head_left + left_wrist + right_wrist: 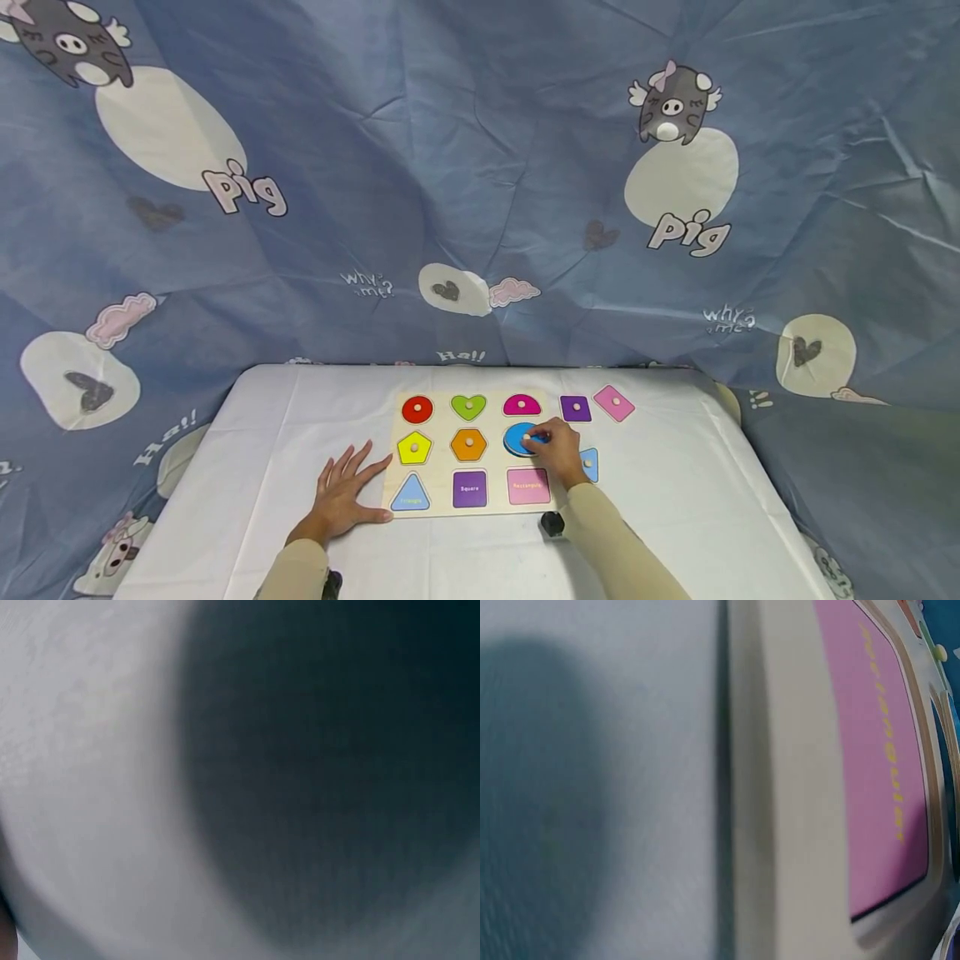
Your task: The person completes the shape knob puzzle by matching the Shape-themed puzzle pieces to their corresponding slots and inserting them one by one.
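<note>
White cloth covers the bench. The left hand lies flat, fingers spread, touching the puzzle board's near left edge. Farther in, the right hand's fingers pinch the blue circle's knob at its slot.

Blue circle piece, seemingly seated.

Both arms wear long, snug beige sleeves down to the wrists, each wrist has a small black camera, and both hands are bare.
</note>
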A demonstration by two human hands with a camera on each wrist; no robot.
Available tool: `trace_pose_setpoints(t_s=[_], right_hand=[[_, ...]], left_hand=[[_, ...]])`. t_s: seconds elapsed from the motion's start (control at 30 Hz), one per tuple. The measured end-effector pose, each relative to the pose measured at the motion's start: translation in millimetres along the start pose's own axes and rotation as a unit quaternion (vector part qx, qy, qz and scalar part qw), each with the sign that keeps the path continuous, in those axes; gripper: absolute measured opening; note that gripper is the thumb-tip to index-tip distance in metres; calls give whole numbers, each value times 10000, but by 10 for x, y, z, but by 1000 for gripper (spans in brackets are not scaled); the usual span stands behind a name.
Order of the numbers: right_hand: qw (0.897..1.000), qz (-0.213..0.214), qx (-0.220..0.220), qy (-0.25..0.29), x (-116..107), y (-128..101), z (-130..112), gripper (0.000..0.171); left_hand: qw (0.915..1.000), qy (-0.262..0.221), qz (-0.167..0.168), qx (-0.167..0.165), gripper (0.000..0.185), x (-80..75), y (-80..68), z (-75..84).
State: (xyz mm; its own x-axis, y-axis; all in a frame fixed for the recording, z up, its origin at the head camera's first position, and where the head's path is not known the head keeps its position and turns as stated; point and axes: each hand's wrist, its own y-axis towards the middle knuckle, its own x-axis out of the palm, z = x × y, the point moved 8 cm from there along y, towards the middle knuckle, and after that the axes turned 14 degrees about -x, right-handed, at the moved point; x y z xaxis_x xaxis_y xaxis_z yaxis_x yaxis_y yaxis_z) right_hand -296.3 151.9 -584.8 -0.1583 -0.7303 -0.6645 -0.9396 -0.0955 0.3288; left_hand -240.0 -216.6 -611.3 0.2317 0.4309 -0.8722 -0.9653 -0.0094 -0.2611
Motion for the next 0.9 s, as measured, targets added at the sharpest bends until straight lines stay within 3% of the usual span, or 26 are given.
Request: trace_pose_setpoints(t_s=[0.23,0.57,0.9], right_hand=[[9999,79,28,64,47,-3,-9,13],[9974,421,-532,221,88,-18,39,20],[9998,-139,101,-37,114,-7,26,14]], left_hand=[[10000,-2,2,13,96,-3,6,-13],[10000,23,48,34,97,3,9,-24],[10000,-8,24,15,97,-1,1,-19]])
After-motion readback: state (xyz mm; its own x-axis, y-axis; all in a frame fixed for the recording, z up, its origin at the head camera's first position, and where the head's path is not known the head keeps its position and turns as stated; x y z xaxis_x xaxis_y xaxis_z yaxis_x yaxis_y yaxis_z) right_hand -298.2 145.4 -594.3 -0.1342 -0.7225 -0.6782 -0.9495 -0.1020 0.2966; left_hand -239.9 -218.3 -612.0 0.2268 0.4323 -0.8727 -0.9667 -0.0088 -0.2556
